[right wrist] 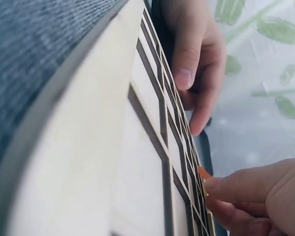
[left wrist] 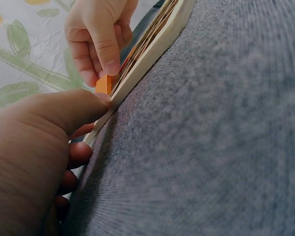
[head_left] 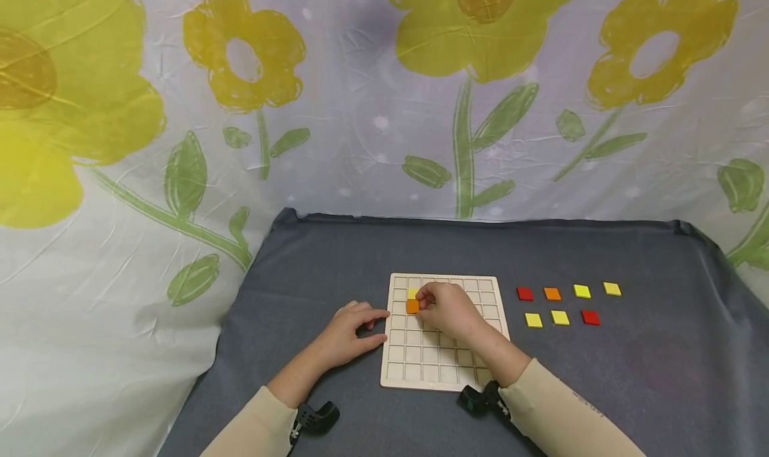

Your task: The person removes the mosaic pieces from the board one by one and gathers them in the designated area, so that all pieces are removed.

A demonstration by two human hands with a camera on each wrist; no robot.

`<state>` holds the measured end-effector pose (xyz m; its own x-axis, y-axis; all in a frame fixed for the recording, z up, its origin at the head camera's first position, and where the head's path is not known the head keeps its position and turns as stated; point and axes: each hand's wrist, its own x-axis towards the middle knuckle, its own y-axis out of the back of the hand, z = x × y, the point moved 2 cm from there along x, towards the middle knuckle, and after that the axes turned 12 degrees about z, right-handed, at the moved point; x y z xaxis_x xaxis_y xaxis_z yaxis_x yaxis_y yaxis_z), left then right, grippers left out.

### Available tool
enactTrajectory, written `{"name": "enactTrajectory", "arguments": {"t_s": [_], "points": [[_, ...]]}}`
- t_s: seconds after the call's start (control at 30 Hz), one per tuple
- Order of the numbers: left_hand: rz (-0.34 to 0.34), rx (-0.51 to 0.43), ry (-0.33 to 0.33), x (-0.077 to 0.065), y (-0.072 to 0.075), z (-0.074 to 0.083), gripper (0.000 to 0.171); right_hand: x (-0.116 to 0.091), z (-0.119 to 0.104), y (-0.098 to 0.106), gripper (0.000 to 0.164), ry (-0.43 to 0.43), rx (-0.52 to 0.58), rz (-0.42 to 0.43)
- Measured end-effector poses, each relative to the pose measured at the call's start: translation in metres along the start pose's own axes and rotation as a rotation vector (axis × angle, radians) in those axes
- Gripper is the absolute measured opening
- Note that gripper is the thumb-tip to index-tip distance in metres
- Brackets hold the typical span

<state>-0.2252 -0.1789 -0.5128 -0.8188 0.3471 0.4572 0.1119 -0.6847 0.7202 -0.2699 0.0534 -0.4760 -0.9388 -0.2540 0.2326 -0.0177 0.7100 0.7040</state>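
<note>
A pale wooden grid board lies on the cloth-covered table. My right hand reaches over it and pinches an orange square tile between thumb and fingertips. The tile is at a cell in the upper left part of the grid, just in front of a yellow tile that the fingers partly overlap. At the board's left edge rests my left hand, thumb and index fingertip against the rim. In the left wrist view the orange tile stands tilted above the board, held at the right fingertips.
Right of the board, loose tiles lie in two rows: red, orange and two yellow behind, two yellow and a red in front. A flower-print curtain hangs behind the dark grey table cloth.
</note>
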Motion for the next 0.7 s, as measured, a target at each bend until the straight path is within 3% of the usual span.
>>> {"name": "enactTrajectory", "arguments": {"t_s": [0.43,0.7], "points": [[-0.003,-0.002,0.008,-0.001,0.0,0.001,0.035,0.0,-0.001,0.003,0.02,0.011,-0.025,-0.01],[0.005,-0.01,-0.009,0.0,-0.001,0.0,0.035,0.0,-0.004,0.023,0.022,-0.082,0.125,-0.02]]}}
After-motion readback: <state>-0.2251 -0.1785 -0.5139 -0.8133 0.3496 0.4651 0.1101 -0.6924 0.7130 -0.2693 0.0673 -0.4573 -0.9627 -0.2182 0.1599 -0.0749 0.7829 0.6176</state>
